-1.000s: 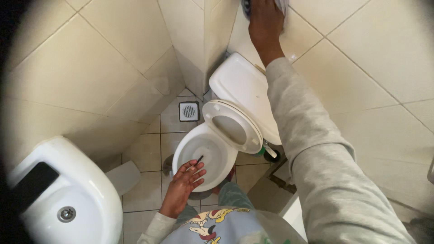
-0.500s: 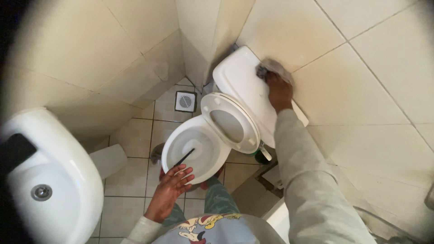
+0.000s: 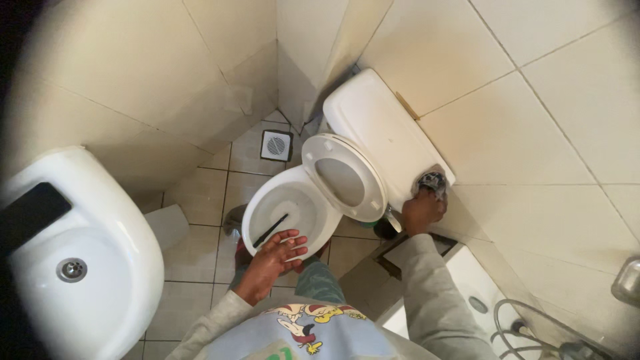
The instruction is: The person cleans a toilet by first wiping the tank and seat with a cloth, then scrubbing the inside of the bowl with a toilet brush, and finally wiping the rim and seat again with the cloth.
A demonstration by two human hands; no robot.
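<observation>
A white toilet stands in the corner, its seat raised against the cistern and its bowl uncovered. My left hand hovers over the bowl's near rim, fingers spread, with a thin dark stick reaching from its fingers into the bowl. My right hand is closed on a crumpled grey cloth, pressed against the near right corner of the cistern.
A white washbasin with a dark flat object on its rim fills the lower left. A square floor drain lies behind the toilet. A white ledge with a coiled hose sits at lower right. Tiled walls close in.
My right hand has come down from the wall tiles onto the cistern lid and slid with the cloth to the lid's near right corner. My left hand has stayed over the bowl.
</observation>
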